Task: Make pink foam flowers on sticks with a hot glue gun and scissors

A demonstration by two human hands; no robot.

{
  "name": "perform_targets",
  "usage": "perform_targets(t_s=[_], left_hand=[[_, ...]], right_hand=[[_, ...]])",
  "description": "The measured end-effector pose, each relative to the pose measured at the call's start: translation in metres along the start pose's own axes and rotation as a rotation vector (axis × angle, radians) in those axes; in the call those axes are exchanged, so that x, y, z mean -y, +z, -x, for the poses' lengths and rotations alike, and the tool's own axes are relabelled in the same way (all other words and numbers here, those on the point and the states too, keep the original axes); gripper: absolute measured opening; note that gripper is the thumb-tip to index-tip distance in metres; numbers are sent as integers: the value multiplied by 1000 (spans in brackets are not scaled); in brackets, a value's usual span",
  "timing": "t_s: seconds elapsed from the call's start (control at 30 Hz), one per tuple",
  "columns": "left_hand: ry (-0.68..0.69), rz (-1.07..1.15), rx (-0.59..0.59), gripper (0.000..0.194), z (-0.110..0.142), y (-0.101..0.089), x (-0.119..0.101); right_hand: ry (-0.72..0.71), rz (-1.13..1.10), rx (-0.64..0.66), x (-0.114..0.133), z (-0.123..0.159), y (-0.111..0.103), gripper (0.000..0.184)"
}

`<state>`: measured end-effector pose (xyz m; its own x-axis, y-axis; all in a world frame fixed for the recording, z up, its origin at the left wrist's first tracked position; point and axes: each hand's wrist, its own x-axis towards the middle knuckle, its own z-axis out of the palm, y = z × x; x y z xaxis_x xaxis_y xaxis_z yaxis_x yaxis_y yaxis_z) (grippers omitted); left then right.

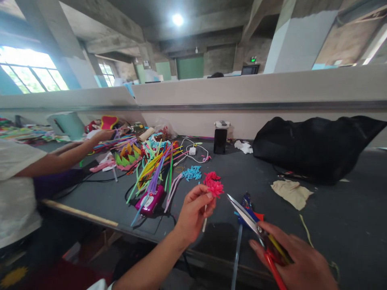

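Note:
My left hand (195,210) is closed in a pinch on the thin white stem of a small red pipe-cleaner flower (214,187), held just above the dark table (332,217). My right hand (298,261) grips scissors (254,223) with red and yellow handles; the blades are open and point up-left toward the flower, a short gap away. A blue tool (246,201) lies on the table just behind the blades.
A heap of coloured pipe cleaners (154,161) and a magenta glue gun (150,201) lie to the left. A co-worker's arm (63,157) reaches in from the left. A black bag (314,145), a dark jar (220,139) and crumpled cloth (292,192) sit farther back.

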<state>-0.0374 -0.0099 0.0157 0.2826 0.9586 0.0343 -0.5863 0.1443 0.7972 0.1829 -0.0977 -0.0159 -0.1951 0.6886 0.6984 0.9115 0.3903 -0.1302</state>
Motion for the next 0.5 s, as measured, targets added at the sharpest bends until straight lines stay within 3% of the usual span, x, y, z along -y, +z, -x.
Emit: perform_targets(t_s=[0.5], left_hand=[[17,-20,1,10,0,-1,-1]], right_hand=[[31,-39,-2,3,-3,0,26]])
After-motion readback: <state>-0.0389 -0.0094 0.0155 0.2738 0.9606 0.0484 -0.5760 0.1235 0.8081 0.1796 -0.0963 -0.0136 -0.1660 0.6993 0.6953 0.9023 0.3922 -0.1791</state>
